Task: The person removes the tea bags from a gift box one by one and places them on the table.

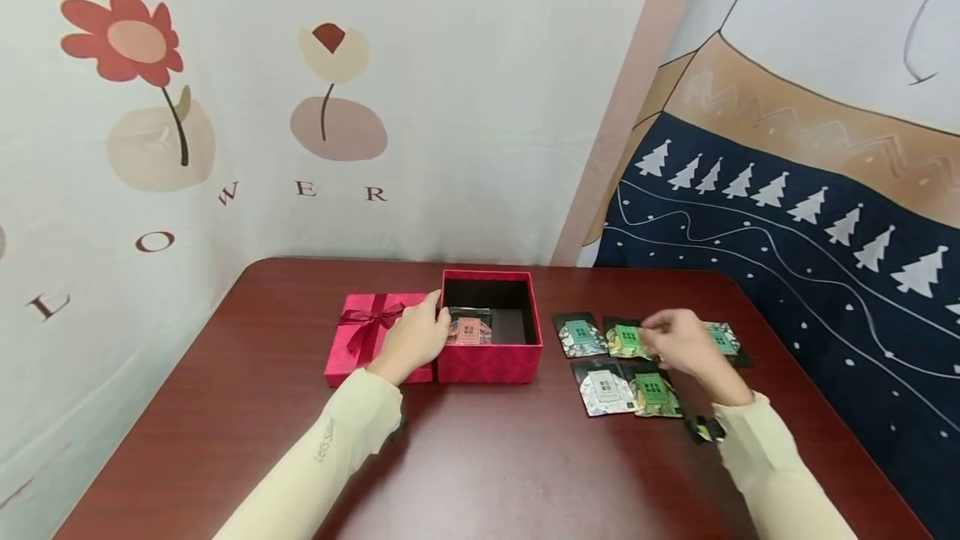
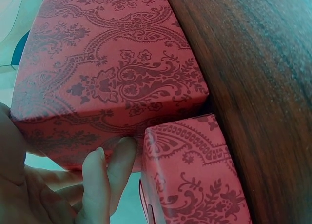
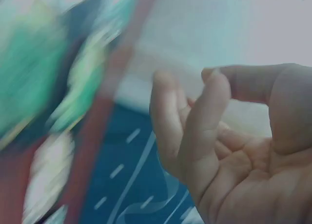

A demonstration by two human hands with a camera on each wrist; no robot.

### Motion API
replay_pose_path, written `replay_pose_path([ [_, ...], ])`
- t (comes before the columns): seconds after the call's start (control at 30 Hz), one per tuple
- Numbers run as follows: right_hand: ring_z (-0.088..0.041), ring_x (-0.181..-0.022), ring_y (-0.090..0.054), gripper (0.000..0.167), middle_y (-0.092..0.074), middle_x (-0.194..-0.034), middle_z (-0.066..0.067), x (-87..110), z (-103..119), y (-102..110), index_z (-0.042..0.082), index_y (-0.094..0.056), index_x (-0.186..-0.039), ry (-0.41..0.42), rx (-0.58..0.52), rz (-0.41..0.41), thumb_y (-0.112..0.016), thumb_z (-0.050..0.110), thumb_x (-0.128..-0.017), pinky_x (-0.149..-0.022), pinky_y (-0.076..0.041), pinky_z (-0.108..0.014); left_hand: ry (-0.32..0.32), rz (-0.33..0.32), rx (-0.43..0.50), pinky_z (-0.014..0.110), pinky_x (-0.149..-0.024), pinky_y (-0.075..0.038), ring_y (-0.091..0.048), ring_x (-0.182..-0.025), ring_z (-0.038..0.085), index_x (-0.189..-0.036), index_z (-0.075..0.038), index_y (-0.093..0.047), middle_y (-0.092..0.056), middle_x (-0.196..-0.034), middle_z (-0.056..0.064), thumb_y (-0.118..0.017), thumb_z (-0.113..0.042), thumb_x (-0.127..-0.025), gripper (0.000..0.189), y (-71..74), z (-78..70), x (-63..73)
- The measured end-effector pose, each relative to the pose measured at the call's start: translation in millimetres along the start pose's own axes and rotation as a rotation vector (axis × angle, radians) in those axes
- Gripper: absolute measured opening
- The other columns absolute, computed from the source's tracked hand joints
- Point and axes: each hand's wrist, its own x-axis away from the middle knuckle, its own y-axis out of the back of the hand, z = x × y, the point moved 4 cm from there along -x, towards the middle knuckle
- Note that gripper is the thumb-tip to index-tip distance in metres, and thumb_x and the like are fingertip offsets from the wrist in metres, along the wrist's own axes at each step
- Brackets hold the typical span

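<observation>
My left hand (image 1: 415, 338) is at the left wall of an open red gift box (image 1: 491, 365), fingers against the outside and thumb at the rim. A black sachet with a pink label (image 1: 469, 331) lies inside the box. My right hand (image 1: 684, 346) is over the right side of the table, holding nothing. Thumb and fingertips (image 3: 217, 85) come close together in the right wrist view. Near it lie a bright green-labelled sachet (image 1: 626, 341), a darker green-labelled sachet (image 1: 654, 391) and a teal-labelled sachet (image 1: 723, 341), partly hidden by the hand.
The red lid (image 1: 352, 357) with its ribbon bow (image 1: 369, 321) sits against the box's left side. A white-labelled sachet (image 1: 604, 387) and another teal-labelled one (image 1: 581, 334) lie right of the box. Patterned cloth (image 1: 480, 107) hangs behind the brown table (image 1: 517, 465).
</observation>
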Motion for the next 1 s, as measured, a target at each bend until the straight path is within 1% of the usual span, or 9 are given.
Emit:
replay_pose_path([
  [0.1,-0.018,-0.062,-0.068,0.022,-0.072,-0.083,-0.019,-9.4,45,-17,-0.010,-0.067,-0.106,0.102,-0.026,-0.010,-0.061,0.008,-0.094,-0.052,-0.055,-0.034,0.000,-0.016,-0.003,0.061,-0.095,-0.045,-0.056,-0.124,0.039,-0.152,-0.009,-0.038,-0.053,-0.143,0.017,-0.043,-0.032,-0.102,0.056,1.5,0.2,1.1],
  [0.2,-0.015,-0.063,-0.069,0.020,-0.073,-0.084,-0.018,-18.8,86,-40,-0.007,-0.068,-0.106,0.155,-0.075,0.016,-0.062,0.007,-0.094,-0.052,-0.056,-0.033,-0.008,-0.015,0.000,0.061,-0.095,-0.045,-0.055,-0.124,0.040,-0.152,-0.008,-0.038,-0.053,-0.143,0.018,-0.043,-0.032,-0.102,0.056,0.9,0.0,1.5],
  [0.33,-0.017,-0.070,-0.072,0.018,-0.074,-0.090,-0.019,-32.0,127,-75,-0.006,-0.069,-0.105,0.178,-0.146,0.114,-0.061,0.007,-0.095,-0.055,-0.057,-0.031,-0.002,-0.013,0.000,0.061,-0.095,-0.046,-0.055,-0.124,0.040,-0.152,-0.009,-0.038,-0.053,-0.143,0.017,-0.043,-0.032,-0.102,0.056,-0.5,0.1,2.4],
  [0.43,-0.019,-0.075,-0.073,0.018,-0.073,-0.094,-0.020,-43.1,146,-101,-0.006,-0.069,-0.104,0.151,-0.182,0.209,-0.059,0.007,-0.096,-0.058,-0.058,-0.032,0.005,-0.018,-0.001,0.061,-0.093,-0.047,-0.056,-0.123,0.040,-0.152,-0.009,-0.039,-0.054,-0.142,0.017,-0.042,-0.032,-0.102,0.055,-0.3,-0.8,3.7],
  [0.57,-0.029,-0.086,-0.073,0.021,-0.071,-0.104,-0.022,-58.7,150,-128,-0.008,-0.068,-0.107,0.083,-0.173,0.294,-0.058,0.007,-0.096,-0.062,-0.059,-0.031,0.004,-0.014,0.001,0.059,-0.091,-0.048,-0.058,-0.121,0.039,-0.152,-0.008,-0.038,-0.055,-0.141,0.018,-0.042,-0.032,-0.102,0.055,-1.7,-2.6,3.8],
  [0.7,-0.034,-0.097,-0.070,0.025,-0.068,-0.111,-0.025,-69.8,146,-148,-0.010,-0.067,-0.111,0.041,-0.132,0.333,-0.057,0.008,-0.096,-0.072,-0.059,-0.035,0.009,-0.017,-0.004,0.059,-0.090,-0.049,-0.059,-0.119,0.039,-0.152,-0.009,-0.038,-0.056,-0.140,0.018,-0.043,-0.032,-0.102,0.055,-2.5,-2.5,3.4],
  [0.87,-0.031,-0.092,-0.069,0.026,-0.067,-0.103,-0.019,-74.6,142,-158,-0.009,-0.066,-0.110,-0.004,-0.130,0.337,-0.059,0.010,-0.095,-0.076,-0.058,-0.037,0.006,-0.015,-0.008,0.059,-0.089,-0.049,-0.059,-0.120,0.038,-0.152,-0.009,-0.039,-0.056,-0.140,0.018,-0.042,-0.033,-0.103,0.055,-2.7,-3.4,4.0],
  [0.93,-0.028,-0.085,-0.068,0.018,-0.064,-0.089,-0.013,-75.5,141,-159,-0.006,-0.067,-0.097,-0.012,-0.139,0.332,-0.060,0.011,-0.095,-0.075,-0.058,-0.038,0.003,-0.018,-0.009,0.059,-0.088,-0.049,-0.059,-0.120,0.038,-0.152,-0.009,-0.039,-0.056,-0.140,0.017,-0.042,-0.032,-0.103,0.055,-2.7,-3.3,4.0],
  [1.0,-0.023,-0.073,-0.065,0.023,-0.056,-0.069,-0.005,-76.4,140,-160,0.001,-0.061,-0.076,-0.011,-0.136,0.332,-0.060,0.012,-0.095,-0.075,-0.058,-0.039,0.003,-0.022,-0.010,0.059,-0.089,-0.049,-0.059,-0.120,0.038,-0.152,-0.009,-0.039,-0.056,-0.140,0.017,-0.042,-0.032,-0.103,0.054,-2.3,-2.9,3.7],
])
